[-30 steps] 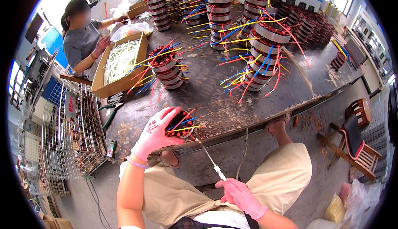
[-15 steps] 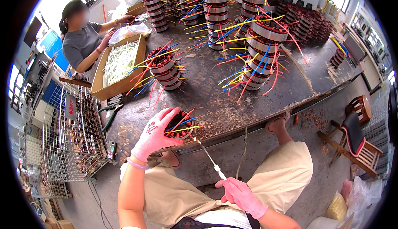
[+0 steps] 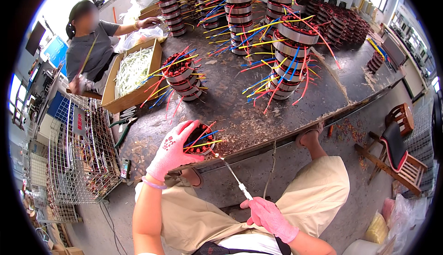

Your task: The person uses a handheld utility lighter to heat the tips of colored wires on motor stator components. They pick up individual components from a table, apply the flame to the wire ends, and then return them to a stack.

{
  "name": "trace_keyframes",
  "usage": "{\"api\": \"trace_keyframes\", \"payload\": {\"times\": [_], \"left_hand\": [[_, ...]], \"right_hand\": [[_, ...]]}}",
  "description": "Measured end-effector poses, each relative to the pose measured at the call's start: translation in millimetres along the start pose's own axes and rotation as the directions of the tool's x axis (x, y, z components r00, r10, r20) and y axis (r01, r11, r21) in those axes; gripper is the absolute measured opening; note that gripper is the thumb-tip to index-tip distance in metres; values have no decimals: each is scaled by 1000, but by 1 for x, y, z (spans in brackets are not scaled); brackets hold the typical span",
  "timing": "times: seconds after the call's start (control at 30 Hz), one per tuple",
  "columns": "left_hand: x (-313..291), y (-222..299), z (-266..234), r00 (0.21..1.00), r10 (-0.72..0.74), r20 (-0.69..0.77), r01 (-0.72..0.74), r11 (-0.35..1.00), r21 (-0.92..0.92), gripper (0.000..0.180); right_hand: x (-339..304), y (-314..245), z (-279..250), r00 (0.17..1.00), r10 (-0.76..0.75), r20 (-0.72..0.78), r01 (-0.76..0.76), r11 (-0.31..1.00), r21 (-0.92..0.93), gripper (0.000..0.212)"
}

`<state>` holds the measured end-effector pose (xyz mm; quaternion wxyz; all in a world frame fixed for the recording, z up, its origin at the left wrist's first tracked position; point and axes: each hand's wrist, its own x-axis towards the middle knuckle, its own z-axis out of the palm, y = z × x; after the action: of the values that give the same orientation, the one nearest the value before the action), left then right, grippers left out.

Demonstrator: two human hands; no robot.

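Note:
My left hand (image 3: 174, 148), in a pink glove, is wrapped round the side of a motor stator (image 3: 203, 135) at the table's near edge. Red, blue and yellow wire leads stick out of the stator to the right. In my right hand (image 3: 269, 218), also gloved in pink, is the white handle of a soldering iron (image 3: 239, 183). The iron slants up and to the left, its bright tip at the stator's lower right rim. Whether the tip touches a wire I cannot tell.
A short stator stack (image 3: 182, 77) and a taller stack (image 3: 291, 61) stand on the dark table (image 3: 230, 112). At left are a carton (image 3: 108, 99) of white sleeves, pliers (image 3: 123, 128) and a wire cage (image 3: 78, 163). A co-worker (image 3: 90, 47) sits far left; a chair (image 3: 394, 151) is right.
The co-worker's one hand has swung down to the left, blurred, near a thin strip; the other reaches out farther across the table. My hands, the stator and the iron have hardly moved.

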<state>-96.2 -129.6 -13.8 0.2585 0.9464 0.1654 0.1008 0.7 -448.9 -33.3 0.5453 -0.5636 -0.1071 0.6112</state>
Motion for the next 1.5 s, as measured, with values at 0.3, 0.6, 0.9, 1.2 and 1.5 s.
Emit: {"api": "trace_keyframes", "payload": {"times": [0.3, 0.6, 0.9, 1.2, 1.5], "left_hand": [[1, 0, -1, 1000, -5, 15, 5, 1000, -9, 98], [2, -1, 1, 1000, 3, 13, -3, 1000, -11, 100], [1, -2, 1, 1000, 15, 5, -15, 1000, -1, 99], [1, -1, 1, 1000, 6, 11, -6, 1000, -5, 99], [1, -1, 0, 1000, 13, 12, -13, 1000, -15, 100]], "right_hand": [[1, 3, -1, 1000, 15, -5, -15, 1000, 13, 36], [3, 6, -2, 1000, 22, -22, -22, 1000, -21, 36], [1, 4, -1, 1000, 9, -4, -9, 1000, -10, 36], [0, 1, -1, 1000, 9, -7, -9, 1000, -10, 37], [1, 4, -1, 1000, 10, -16, -11, 999, -34, 37]]}}
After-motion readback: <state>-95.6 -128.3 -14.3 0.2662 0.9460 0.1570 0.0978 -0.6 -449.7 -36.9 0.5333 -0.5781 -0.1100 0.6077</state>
